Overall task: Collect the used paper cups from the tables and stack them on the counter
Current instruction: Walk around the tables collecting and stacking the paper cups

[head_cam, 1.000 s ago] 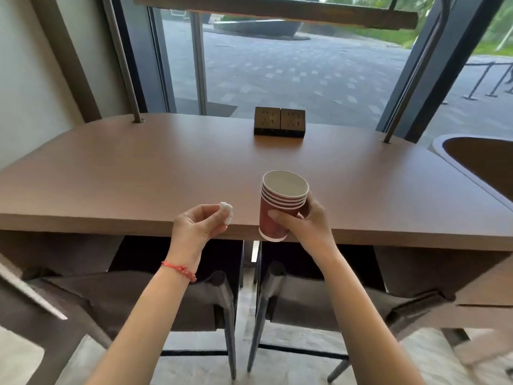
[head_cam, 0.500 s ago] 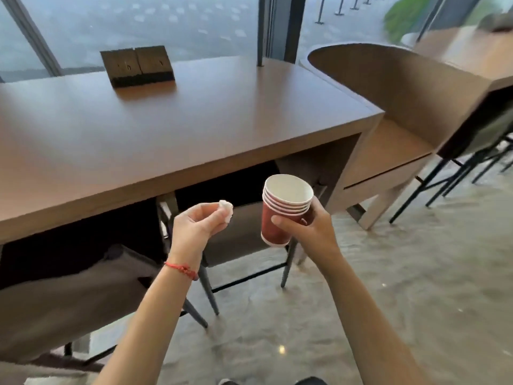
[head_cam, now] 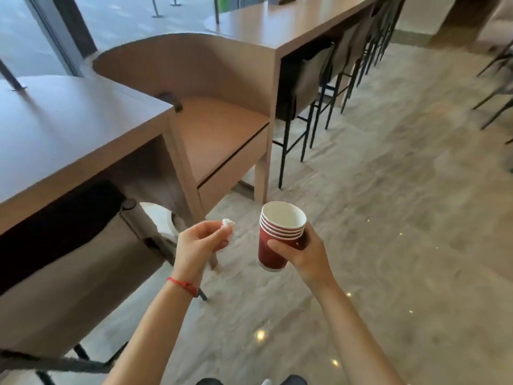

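View has swung right, from the window table (head_cam: 69, 129) toward open floor (head_cam: 388, 218).

The right hand (head_cam: 306, 252) grips a stack of red paper cups (head_cam: 279, 237) above the floor (head_cam: 388, 218), while the left hand (head_cam: 198, 245) pinches a white wad (head_cam: 228, 224).

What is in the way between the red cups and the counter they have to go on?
I cannot tell, since no counter can be picked out for sure. The right hand holds the stack of red cups over open floor, which looks bare ahead. The long table and its stools stand off to the side.
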The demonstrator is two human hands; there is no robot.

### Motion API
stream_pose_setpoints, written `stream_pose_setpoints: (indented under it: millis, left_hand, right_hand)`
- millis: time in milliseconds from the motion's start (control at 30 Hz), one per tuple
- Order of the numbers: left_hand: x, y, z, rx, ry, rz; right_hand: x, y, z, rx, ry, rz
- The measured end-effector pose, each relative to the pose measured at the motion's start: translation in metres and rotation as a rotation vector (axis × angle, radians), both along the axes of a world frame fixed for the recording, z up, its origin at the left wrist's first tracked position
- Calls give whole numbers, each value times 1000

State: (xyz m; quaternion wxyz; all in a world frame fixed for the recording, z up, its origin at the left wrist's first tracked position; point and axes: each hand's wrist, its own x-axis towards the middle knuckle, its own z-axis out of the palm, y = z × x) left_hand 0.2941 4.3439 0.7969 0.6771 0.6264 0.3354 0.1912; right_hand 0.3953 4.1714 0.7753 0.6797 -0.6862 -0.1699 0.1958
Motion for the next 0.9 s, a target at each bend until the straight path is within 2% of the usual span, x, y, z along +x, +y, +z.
stream_pose_setpoints:
  millis: [333,600,900]
  left_hand:
    - [148,-56,-4,-81,43,-291]
    - [277,-45,-11,-120,34,-459]
    - [404,-37,-5,-108,21,-601]
  right_hand:
    - [92,-71,-14,-26,49,-337]
    - [183,-64,-19,-34,50,-535]
    - [280,-57,-18,-32,65,-659]
